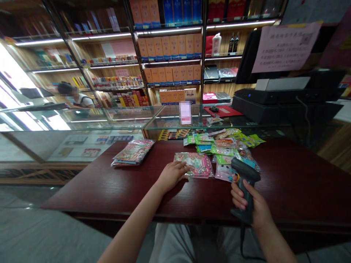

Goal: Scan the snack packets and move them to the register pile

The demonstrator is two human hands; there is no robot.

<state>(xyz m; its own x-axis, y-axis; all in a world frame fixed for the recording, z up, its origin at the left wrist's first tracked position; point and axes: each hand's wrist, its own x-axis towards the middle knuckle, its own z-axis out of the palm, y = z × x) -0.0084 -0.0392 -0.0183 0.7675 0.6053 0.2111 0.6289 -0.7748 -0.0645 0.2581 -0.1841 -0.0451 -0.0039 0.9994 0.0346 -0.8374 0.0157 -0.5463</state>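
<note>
My right hand [251,202] is wrapped round the grip of a dark handheld barcode scanner [245,174], whose head points at the packets in front. My left hand [173,174] rests on the dark red table [109,182], fingers loosely stretched and touching the left edge of a small stack of pink, colourful packets [197,164]. Beyond that lies a loose heap of green, blue and pink packets [223,144]. Another stack of flat colourful packets [134,151] sits apart on the table's left.
A glass counter [123,117] runs behind the table, with a black register and printer [285,96] at the right and a pink paper notice [285,47] above. Shelves of orange boxes [171,60] fill the back wall. Another person [72,96] is at far left.
</note>
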